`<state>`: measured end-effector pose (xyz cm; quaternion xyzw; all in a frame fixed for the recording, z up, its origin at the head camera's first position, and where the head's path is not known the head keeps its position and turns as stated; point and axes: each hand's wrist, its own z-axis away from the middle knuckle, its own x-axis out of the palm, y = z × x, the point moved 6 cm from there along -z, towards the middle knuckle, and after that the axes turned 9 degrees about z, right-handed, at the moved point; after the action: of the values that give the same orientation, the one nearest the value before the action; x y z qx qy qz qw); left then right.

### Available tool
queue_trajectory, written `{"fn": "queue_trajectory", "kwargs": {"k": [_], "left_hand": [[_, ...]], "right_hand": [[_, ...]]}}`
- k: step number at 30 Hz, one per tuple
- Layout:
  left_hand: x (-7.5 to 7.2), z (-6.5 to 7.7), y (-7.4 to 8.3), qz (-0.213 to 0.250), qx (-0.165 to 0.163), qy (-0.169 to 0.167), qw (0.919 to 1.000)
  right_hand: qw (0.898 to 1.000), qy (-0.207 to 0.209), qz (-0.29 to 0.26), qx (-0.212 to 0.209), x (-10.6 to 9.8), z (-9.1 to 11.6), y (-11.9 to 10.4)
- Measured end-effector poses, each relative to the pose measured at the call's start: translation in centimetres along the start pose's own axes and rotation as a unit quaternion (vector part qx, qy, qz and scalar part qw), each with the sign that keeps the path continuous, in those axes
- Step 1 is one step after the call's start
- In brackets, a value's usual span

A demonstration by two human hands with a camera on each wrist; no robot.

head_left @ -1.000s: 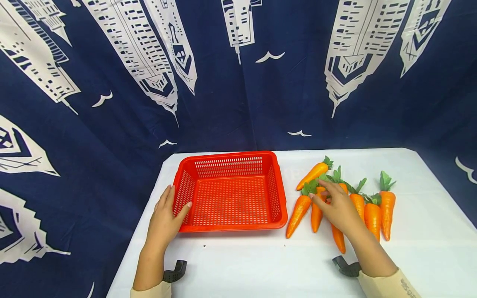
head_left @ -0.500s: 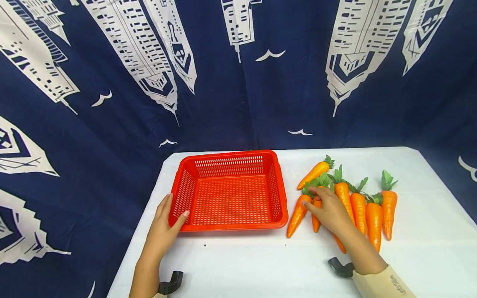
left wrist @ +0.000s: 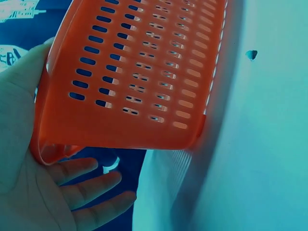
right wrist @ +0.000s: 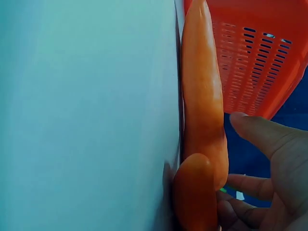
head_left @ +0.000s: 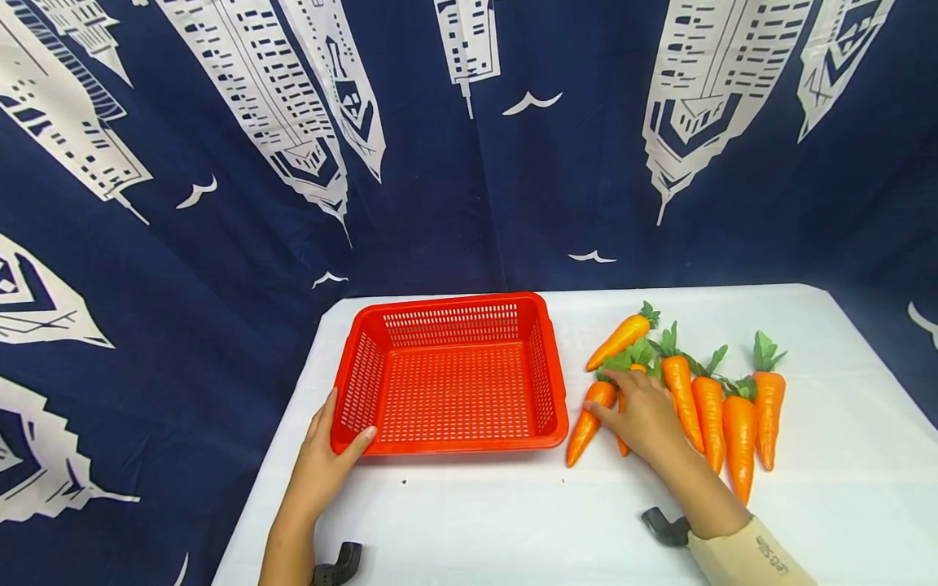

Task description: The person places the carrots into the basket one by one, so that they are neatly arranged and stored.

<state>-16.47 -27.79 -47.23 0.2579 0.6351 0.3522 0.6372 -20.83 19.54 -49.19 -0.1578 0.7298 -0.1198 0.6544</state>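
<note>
A red perforated plastic basket stands on the left half of the white table. My left hand is at its near left corner, thumb over the rim; in the left wrist view the basket wall sits against the palm and the visible fingers are straight. My right hand hovers over the leafy top of the leftmost orange carrot. In the right wrist view, the thumb is spread apart from that carrot, fingers near its thick end. A second carrot is partly hidden by the hand.
Several more carrots with green leaves lie to the right of my right hand. A lighter, yellowish-orange carrot lies behind it. A dark blue printed cloth hangs beyond the table's far edge.
My right hand has moved left across the carrots to the leftmost one, its thumb now over that carrot's upper part. My left hand has slid slightly nearer at the basket's corner.
</note>
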Motion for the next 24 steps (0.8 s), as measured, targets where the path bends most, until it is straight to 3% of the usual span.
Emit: {"fn": "queue_trajectory", "kwargs": {"k": [11,24], "left_hand": [[0.19,-0.27,-0.55,0.049,-0.01,-0.013,0.9987],[0.35,-0.32,-0.56,0.068,-0.02,-0.014,0.9974]], "right_hand": [[0.999,0.001,0.05,-0.02,0.47,-0.08,-0.21],[1.0,-0.004,0.014,-0.027,0.44,-0.09,-0.04]]}}
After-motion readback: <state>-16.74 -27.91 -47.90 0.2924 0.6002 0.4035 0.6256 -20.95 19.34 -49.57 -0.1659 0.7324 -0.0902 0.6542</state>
